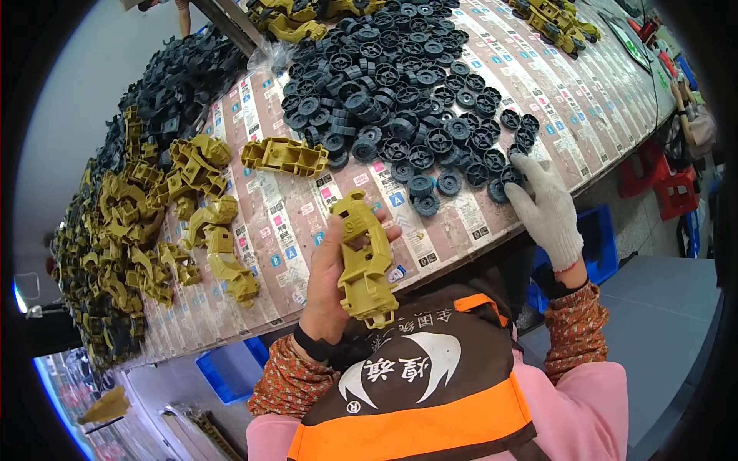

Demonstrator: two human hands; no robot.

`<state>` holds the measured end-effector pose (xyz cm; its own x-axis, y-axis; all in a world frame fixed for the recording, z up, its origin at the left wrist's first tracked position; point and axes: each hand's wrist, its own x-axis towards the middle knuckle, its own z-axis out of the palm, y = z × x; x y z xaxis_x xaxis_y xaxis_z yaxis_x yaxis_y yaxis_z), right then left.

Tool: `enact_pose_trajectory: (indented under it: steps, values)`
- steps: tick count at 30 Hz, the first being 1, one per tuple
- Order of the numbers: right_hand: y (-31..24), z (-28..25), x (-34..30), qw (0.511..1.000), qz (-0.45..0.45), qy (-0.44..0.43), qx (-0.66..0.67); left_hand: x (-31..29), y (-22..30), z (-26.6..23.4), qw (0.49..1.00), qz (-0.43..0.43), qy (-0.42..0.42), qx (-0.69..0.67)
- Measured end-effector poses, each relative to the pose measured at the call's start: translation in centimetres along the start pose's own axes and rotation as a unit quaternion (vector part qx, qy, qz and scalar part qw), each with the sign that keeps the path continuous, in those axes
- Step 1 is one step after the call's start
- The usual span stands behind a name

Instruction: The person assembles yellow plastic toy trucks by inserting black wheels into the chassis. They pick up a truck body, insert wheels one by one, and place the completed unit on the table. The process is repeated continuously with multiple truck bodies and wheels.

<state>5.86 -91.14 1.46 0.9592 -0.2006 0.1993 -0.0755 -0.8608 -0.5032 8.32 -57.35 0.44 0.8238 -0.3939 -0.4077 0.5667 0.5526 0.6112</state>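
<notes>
My left hand [326,269], bare, is closed around an olive-yellow plastic toy car body [364,265], held tilted above the table's near edge with its moulded openings showing. My right hand [550,211] wears a white knit glove and reaches to the right end of a heap of black toy wheels [384,84]. Its thumb and forefinger are closed about a black toy wheel [510,175] at the heap's edge; the far fingers are partly hidden. Another olive-yellow car body [284,157] lies between the heap and my left hand.
Many olive-yellow bodies [127,223] are piled at the left, before a heap of black plastic parts [177,73]. More yellow parts [557,23] lie at the far right. Blue crates [232,370] and red stools [676,192] stand below the table. Another person's arm shows at the far left.
</notes>
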Motion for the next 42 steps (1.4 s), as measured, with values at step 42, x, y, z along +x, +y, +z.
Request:
enact_pose_trajectory:
  steps: [42]
  values:
    - [-10.8, 4.1, -4.7, 0.952, -0.058, -0.06, 0.293, 0.1, -2.0, 0.9, 0.921, 0.097, -0.164, 0.339]
